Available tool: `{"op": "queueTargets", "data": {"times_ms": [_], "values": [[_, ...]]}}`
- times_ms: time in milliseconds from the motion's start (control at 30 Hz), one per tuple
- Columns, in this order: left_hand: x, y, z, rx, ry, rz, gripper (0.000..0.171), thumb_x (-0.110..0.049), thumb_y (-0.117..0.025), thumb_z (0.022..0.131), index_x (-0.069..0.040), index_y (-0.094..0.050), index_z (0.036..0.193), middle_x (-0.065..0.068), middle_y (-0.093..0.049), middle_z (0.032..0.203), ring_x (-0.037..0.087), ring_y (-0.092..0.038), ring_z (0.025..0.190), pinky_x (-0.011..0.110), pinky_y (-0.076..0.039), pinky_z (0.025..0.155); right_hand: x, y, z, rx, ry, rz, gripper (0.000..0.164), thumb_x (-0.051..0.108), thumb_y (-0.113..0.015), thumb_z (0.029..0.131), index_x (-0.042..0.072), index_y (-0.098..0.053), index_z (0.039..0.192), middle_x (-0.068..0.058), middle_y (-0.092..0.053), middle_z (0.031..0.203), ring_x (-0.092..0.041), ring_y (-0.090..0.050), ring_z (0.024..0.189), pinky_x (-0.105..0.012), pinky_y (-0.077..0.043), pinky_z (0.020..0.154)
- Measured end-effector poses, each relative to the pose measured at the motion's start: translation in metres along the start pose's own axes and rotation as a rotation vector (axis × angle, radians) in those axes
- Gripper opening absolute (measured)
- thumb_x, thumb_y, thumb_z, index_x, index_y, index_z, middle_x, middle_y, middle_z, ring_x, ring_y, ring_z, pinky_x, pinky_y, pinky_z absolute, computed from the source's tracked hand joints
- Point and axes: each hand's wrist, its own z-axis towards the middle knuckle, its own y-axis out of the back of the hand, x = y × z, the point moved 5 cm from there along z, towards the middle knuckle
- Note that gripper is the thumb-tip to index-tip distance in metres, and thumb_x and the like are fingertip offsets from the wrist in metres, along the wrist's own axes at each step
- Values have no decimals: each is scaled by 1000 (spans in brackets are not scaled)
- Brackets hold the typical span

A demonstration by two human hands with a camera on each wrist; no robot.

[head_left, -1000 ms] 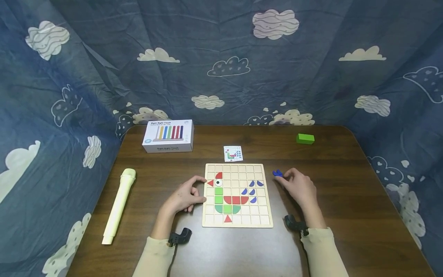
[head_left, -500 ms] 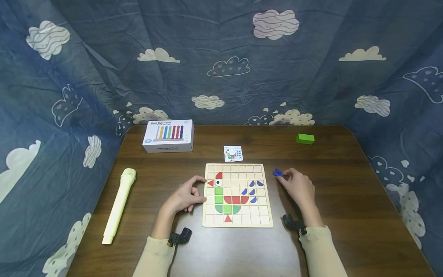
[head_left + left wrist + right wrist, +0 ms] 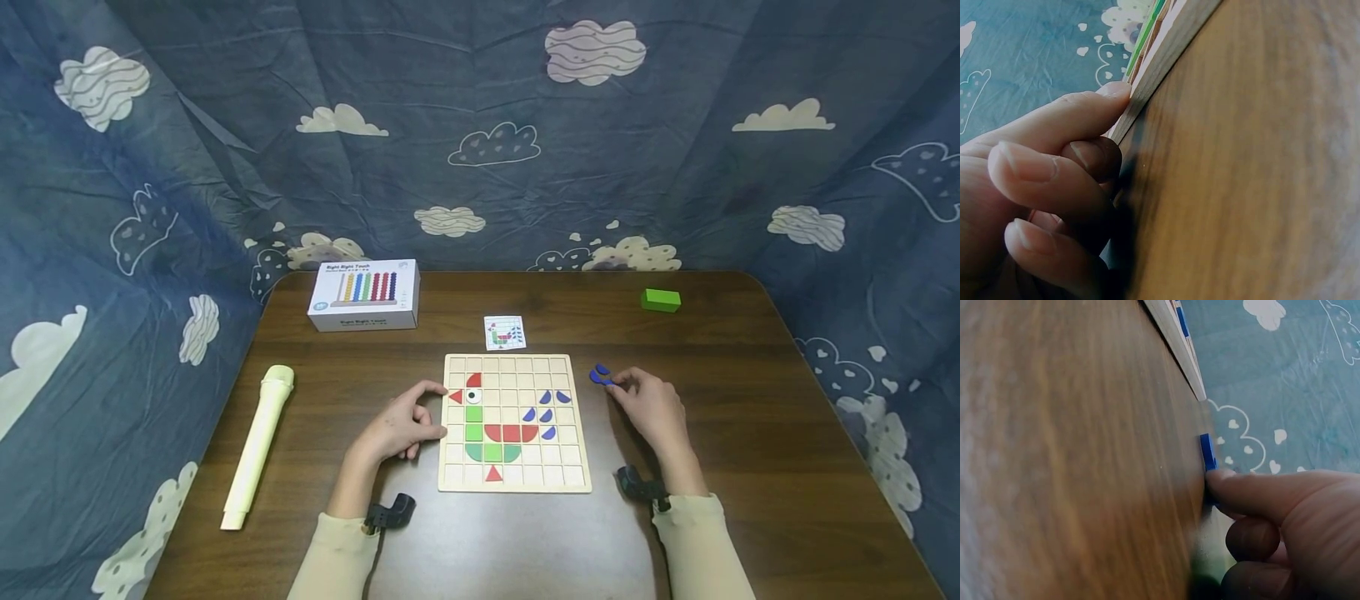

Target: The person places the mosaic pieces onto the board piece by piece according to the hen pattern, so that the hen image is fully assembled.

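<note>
A square wooden grid board [image 3: 532,477] lies on the table, its red, green and blue flat pieces forming a bird. At its left edge rests my left hand [image 3: 396,423], thumb and index finger straight and apart, other fingers curled. To the right of the board, my right hand [image 3: 651,408] pinches a blue semicircular piece [image 3: 607,382] between thumb and index finger, low at the tabletop. Two other blue pieces [image 3: 602,368] lie beside it. From the right wrist, a blue piece [image 3: 1207,450] shows at the thumb tip; the index finger is mostly hidden.
Behind the board lies a small picture card [image 3: 505,333] printed with the bird. A white abacus box [image 3: 363,315] stands at the back left, a green block [image 3: 661,301] at the back right. A cream stick-shaped object [image 3: 258,446] lies along the left side.
The blue pieces by my right hand have spread apart from their bunch, one staying at the fingertips. My right hand has shifted only slightly. The left hand and board keep their places.
</note>
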Motion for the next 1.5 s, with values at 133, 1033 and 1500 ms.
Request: {"op": "queueTargets", "data": {"times_ms": [133, 1033, 1500], "values": [[0, 0, 0, -1, -1, 0, 61, -13, -82, 91, -23, -53, 144, 3, -63, 67, 12, -49, 40, 23, -38, 39, 0, 1, -1, -17, -8, 1, 29, 30, -69, 103, 4, -76, 114, -5, -60, 70, -20, -49, 61, -31, -33, 54], [2, 0, 1, -6, 2, 14, 61, -15, -82, 92, -24, -53, 145, 3, -63, 67, 12, -49, 40, 23, -38, 39, -5, 2, -1, -72, -27, 49, 33, 34, -72, 101, 6, -80, 116, -8, -68, 74, -18, -51, 59, -30, -35, 53], [2, 0, 1, -10, -1, 16, 60, -15, -82, 92, -24, -53, 145, 3, -62, 68, 12, -48, 40, 23, -37, 40, 6, 2, -10, -11, -9, 81, 32, 35, -75, 99, 8, -78, 116, -2, -58, 67, -17, -50, 58, -30, -33, 53]]}}
